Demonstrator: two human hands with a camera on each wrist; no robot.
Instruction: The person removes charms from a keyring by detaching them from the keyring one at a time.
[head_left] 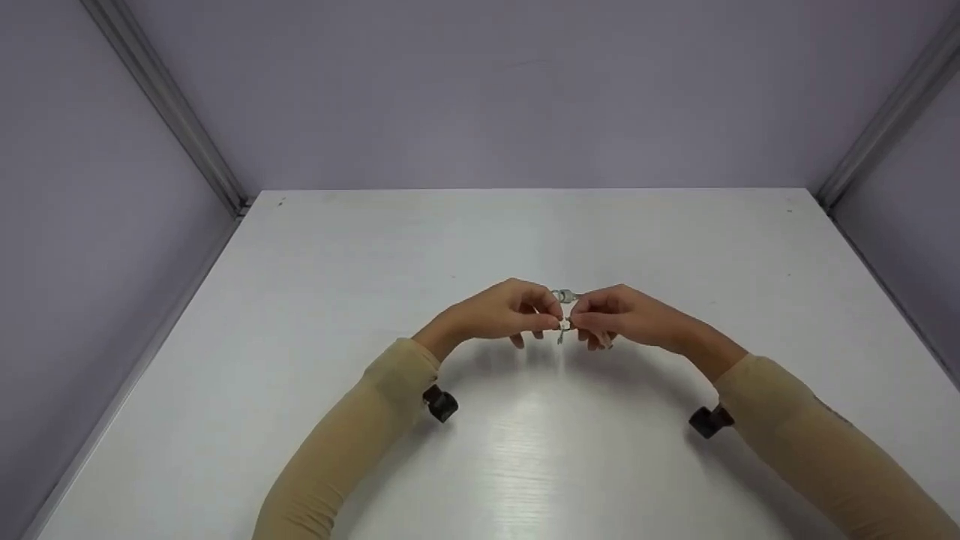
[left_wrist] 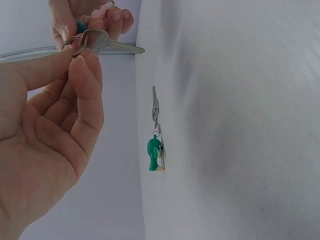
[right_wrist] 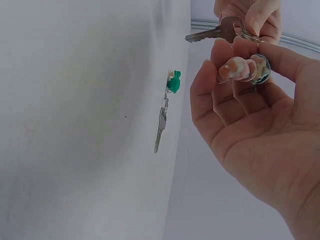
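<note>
Above the white table (head_left: 300, 300) both hands meet on a small metal key ring (left_wrist: 80, 41) with a silver key (left_wrist: 111, 46) on it. My left hand (head_left: 551, 319) pinches the ring between thumb and forefinger (left_wrist: 75, 52). My right hand (head_left: 581, 321) grips the other side of the ring (right_wrist: 250, 36), and its curled fingers press a round bluish charm (right_wrist: 261, 70). The key (right_wrist: 212, 33) points down towards the table. A second key (left_wrist: 155, 107) with a green charm (left_wrist: 154, 155) lies on the table just beyond the hands, untouched.
Pale purple walls (head_left: 525, 90) with metal corner rails enclose the table at the back and on both sides. A black wrist camera (head_left: 440, 405) sits under each beige sleeve. Apart from the second key (right_wrist: 161, 125) and its green charm (right_wrist: 173, 81), the table (right_wrist: 75, 125) bears nothing.
</note>
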